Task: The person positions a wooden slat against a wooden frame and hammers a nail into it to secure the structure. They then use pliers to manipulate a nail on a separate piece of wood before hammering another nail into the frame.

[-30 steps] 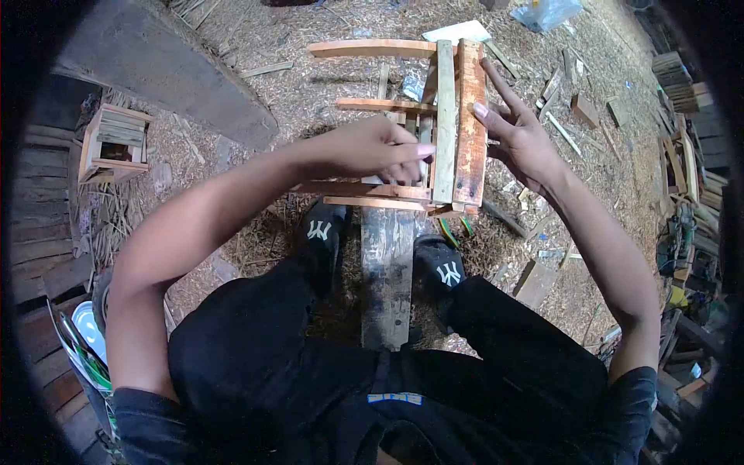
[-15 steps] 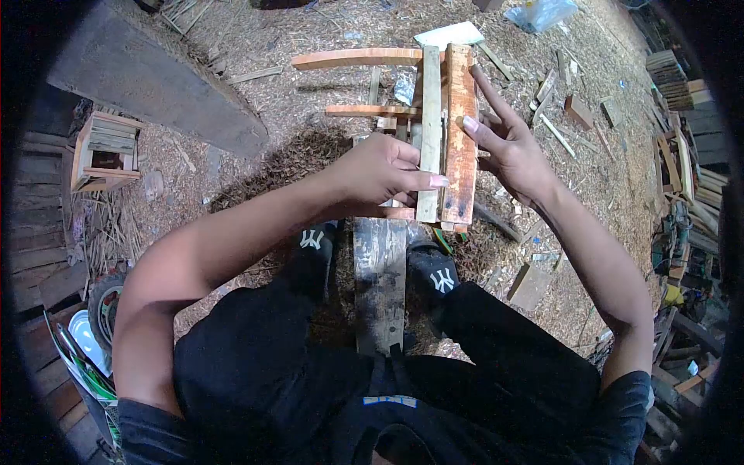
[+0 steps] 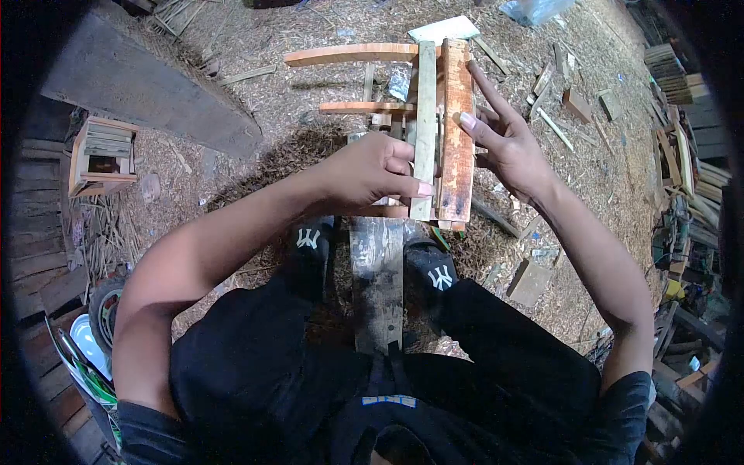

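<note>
A small wooden frame stands upright at the far end of a worn plank, its reddish-brown, patchy top rail facing up. Curved legs reach out to the left. Alongside the rail lies a pale wooden slat, a narrow gap between them. My left hand is closed on the slat's near part, thumb on top and fingers curled at its side. My right hand holds the rail from the right: thumb on its face, index finger stretched along its edge, the other fingers partly hidden behind.
The scuffed plank runs between my shoes. Wood chips and offcuts cover the ground. A slatted wooden piece stands at left below a large grey slab. Stacked timber lines the right side; a wheel is at lower left.
The whole view has shifted slightly. The pale slat sits a touch farther left of the rail, with my left hand still on it. My right hand keeps nearly the same hold.
</note>
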The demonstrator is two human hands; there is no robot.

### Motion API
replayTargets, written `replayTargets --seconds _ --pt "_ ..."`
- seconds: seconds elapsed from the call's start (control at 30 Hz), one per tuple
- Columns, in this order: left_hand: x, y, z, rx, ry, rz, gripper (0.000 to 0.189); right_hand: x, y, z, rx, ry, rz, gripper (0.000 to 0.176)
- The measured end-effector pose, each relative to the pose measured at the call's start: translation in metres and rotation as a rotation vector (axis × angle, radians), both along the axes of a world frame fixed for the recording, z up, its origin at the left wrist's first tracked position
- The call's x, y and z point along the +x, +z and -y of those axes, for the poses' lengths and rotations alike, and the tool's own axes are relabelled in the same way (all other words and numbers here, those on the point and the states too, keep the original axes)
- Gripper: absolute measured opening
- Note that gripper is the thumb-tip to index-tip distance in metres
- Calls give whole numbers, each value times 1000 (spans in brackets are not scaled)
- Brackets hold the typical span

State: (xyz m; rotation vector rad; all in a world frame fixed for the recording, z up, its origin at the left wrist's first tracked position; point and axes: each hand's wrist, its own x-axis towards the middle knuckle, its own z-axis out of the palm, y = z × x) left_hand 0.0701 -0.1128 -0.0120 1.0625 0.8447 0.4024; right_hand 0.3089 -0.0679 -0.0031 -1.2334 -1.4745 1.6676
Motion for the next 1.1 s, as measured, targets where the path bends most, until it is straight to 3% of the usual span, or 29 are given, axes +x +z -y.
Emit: replayTargets --seconds 0.1,0.2,0.4,0.5,0.57,0.63,0.77,0.93,1.1 --pt "0 1 1 -19 -1 -61 23 4 -4 -3 16 11 23 77" --pt "-1 -9 -1 130 -48 -62 23 5 -4 -2 32 17 32 77" --pt "-2 -8 0 98 -53 -43 22 2 -4 -1 28 9 5 78" --pt "-2 -5 2 -63 7 -58 20 -2 3 2 34 8 27 78" --pt "-4 -13 1 144 -3 -30 20 -1 2 2 26 -3 50 78" --pt "-6 -16 2 165 -7 -40 21 -1 -7 -1 131 50 -38 78" --pt "-8 -21 -1 251 -31 -55 22 -2 1 1 25 34 -17 78" --pt "-6 -14 -2 224 -38 -111 23 0 -10 -3 165 37 -45 77" --pt "-3 -15 1 109 -11 -98 27 2 -5 -1 76 29 -45 78"
